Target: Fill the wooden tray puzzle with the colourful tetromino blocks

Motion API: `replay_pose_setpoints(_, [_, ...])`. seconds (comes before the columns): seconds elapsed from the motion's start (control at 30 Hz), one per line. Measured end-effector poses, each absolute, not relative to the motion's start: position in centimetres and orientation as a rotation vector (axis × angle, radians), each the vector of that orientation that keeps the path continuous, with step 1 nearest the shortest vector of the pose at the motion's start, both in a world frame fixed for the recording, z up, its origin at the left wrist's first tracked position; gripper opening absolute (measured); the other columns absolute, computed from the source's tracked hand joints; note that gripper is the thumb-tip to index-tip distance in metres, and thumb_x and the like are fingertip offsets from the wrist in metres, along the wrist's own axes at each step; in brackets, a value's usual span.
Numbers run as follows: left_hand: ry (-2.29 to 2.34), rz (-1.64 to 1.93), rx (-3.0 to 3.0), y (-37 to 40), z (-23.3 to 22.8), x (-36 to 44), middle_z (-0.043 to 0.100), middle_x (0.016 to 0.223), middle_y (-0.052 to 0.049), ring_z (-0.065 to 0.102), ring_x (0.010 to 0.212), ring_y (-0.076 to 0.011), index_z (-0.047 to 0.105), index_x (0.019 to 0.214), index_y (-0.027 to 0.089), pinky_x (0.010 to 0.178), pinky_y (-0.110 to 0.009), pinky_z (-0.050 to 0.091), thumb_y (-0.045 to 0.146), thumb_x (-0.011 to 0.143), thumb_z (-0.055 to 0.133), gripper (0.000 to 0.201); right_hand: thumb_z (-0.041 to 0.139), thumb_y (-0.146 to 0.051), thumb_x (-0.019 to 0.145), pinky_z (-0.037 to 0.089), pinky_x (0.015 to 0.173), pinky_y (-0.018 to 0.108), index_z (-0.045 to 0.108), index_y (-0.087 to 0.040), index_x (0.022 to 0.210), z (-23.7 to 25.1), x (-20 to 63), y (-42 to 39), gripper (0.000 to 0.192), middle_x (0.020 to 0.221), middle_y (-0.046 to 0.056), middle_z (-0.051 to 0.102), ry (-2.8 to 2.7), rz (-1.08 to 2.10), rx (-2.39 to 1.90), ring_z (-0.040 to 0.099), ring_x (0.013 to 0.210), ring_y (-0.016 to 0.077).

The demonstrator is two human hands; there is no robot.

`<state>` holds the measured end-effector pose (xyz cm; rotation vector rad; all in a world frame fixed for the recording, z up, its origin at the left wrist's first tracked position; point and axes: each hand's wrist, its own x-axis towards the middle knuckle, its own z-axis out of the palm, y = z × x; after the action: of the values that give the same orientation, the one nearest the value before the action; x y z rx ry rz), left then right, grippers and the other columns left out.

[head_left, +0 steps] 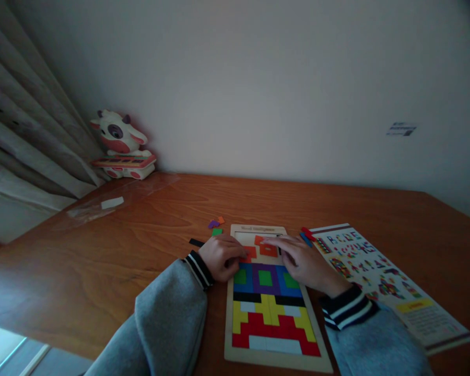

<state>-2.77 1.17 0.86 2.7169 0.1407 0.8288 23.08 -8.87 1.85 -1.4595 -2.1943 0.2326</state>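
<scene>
A wooden puzzle board lies on the table in front of me, its lower part filled with flat coloured blocks. My left hand is at the board's upper left, fingers curled, fingertips on an orange puzzle piece. From the right, my right hand reaches over the board with fingers stretched out. Its fingertips touch or hover over another orange piece; contact is hard to make out. Below the hands are blue, purple and green blocks, then black, yellow, white and red blocks.
Loose purple, green and black pieces lie left of the board. Red and blue pieces lie at its right, beside a printed pattern sheet. A toy cow stands by the curtain.
</scene>
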Motion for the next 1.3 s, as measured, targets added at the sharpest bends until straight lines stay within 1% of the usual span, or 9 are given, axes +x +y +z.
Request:
replay_pose_setpoints(0.1, [0.139,0.811,2.717,1.2,0.8,-2.7,0.076,0.093,-0.009,0.071,0.086,-0.0210,0.069,0.094,0.015,0.082,-0.035,0.057,0.009,0.071,0.049,0.031,0.046,-0.006,0.087,0.050,0.099,0.045,0.055,-0.030,0.137,1.6,23.1,-8.9,0.056,0.124,0.007,0.067,-2.206,0.253,-1.508,0.061,0.114,0.0223])
replay_pose_setpoints(0.2, [0.147,0.815,2.715,1.2,0.9,-2.6,0.076,0.093,-0.009,0.071,0.086,-0.0208,0.068,0.094,0.015,0.082,-0.035,0.057,0.009,0.072,0.049,0.030,0.052,-0.014,0.090,0.049,0.099,0.047,0.055,-0.030,0.137,1.5,23.1,-8.9,0.049,0.124,0.006,0.067,-2.208,0.252,-1.525,0.060,0.114,0.0234])
replay_pose_setpoints(0.3, [0.156,0.826,2.712,1.1,1.1,-2.6,0.076,0.093,-0.008,0.071,0.087,-0.0210,0.069,0.094,0.015,0.082,-0.035,0.057,0.009,0.072,0.050,0.029,0.059,-0.025,0.091,0.050,0.097,0.048,0.060,-0.029,0.131,1.5,23.1,-8.7,0.039,0.121,0.006,0.069,-2.204,0.222,-1.538,0.061,0.113,0.0251])
replay_pose_setpoints(0.4, [0.148,0.837,2.704,1.1,1.1,-2.6,0.076,0.092,-0.008,0.071,0.087,-0.0211,0.069,0.093,0.015,0.081,-0.034,0.058,0.009,0.072,0.050,0.029,0.063,-0.028,0.091,0.052,0.096,0.049,0.064,-0.028,0.125,1.6,23.1,-8.6,0.034,0.119,0.007,0.071,-2.178,0.170,-1.520,0.064,0.110,0.0257])
replay_pose_setpoints(0.5, [0.146,0.841,2.697,1.1,1.0,-2.6,0.076,0.092,-0.008,0.070,0.086,-0.0212,0.069,0.093,0.015,0.080,-0.034,0.058,0.009,0.072,0.050,0.028,0.062,-0.026,0.091,0.054,0.096,0.047,0.063,-0.026,0.126,1.7,22.9,-8.6,0.035,0.120,0.007,0.071,-2.161,0.178,-1.504,0.065,0.110,0.0246])
replay_pose_setpoints(0.67, [0.169,0.818,2.704,1.0,1.1,-2.7,0.075,0.091,-0.008,0.070,0.088,-0.0208,0.068,0.094,0.016,0.083,-0.034,0.058,0.010,0.073,0.050,0.028,0.059,-0.026,0.093,0.056,0.095,0.044,0.056,-0.028,0.134,1.9,22.5,-8.8,0.042,0.124,0.006,0.069,-2.150,0.207,-1.510,0.066,0.111,0.0231])
replay_pose_setpoints(0.9, [0.166,0.825,2.711,0.9,1.2,-2.6,0.076,0.091,-0.008,0.071,0.087,-0.0205,0.068,0.093,0.016,0.083,-0.035,0.057,0.009,0.073,0.049,0.028,0.059,-0.023,0.092,0.052,0.097,0.049,0.059,-0.031,0.131,2.0,22.7,-8.8,0.040,0.123,0.005,0.070,-2.185,0.210,-1.524,0.064,0.113,0.0243])
replay_pose_setpoints(1.13, [0.150,0.824,2.711,1.1,1.1,-2.6,0.075,0.093,-0.008,0.070,0.089,-0.0206,0.068,0.094,0.016,0.084,-0.035,0.057,0.009,0.072,0.049,0.030,0.060,-0.027,0.091,0.051,0.099,0.048,0.059,-0.034,0.132,1.4,23.6,-8.9,0.041,0.127,0.002,0.068,-2.212,0.271,-1.496,0.062,0.113,0.0236])
replay_pose_setpoints(1.3, [0.141,0.820,2.703,1.0,1.2,-2.5,0.075,0.093,-0.008,0.070,0.089,-0.0204,0.067,0.095,0.016,0.084,-0.034,0.057,0.009,0.072,0.049,0.030,0.061,-0.025,0.090,0.050,0.100,0.048,0.060,-0.033,0.131,1.8,23.2,-9.1,0.041,0.127,0.002,0.068,-2.234,0.291,-1.490,0.062,0.115,0.0240])
